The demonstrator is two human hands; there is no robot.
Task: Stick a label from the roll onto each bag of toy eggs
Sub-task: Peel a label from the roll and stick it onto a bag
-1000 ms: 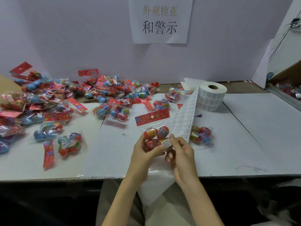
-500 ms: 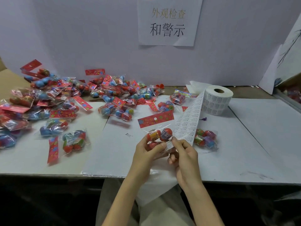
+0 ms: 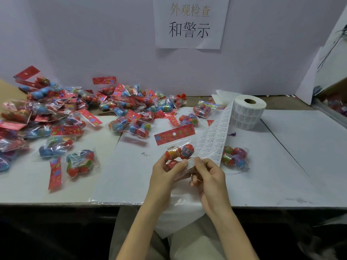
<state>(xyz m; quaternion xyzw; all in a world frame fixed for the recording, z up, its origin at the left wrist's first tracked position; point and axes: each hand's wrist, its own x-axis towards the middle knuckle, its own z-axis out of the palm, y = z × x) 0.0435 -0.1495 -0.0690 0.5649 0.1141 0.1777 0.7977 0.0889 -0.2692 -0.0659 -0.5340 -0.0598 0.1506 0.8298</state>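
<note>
My left hand [image 3: 167, 175] grips a clear bag of toy eggs [image 3: 180, 152] with a red header card [image 3: 174, 134], held upright above the table's front edge. My right hand [image 3: 208, 175] pinches a small white label [image 3: 190, 163] against the bag's lower right side. Behind my right hand rises the unrolled label strip [image 3: 214, 139], which leads back to the white label roll [image 3: 248, 111]. Another bag of eggs [image 3: 234, 157] lies just right of my hands.
A big heap of egg bags [image 3: 75, 109] covers the table's left and back. Two single bags [image 3: 80, 162] lie at front left. White sheets [image 3: 309, 156] cover the table on the right. A white wall with a paper sign [image 3: 189, 23] stands behind.
The bag and both hands stay in nearly the same spot. The label now sits between both thumbs against the bag, away from the strip's lower edge. The camera has tilted slightly.
</note>
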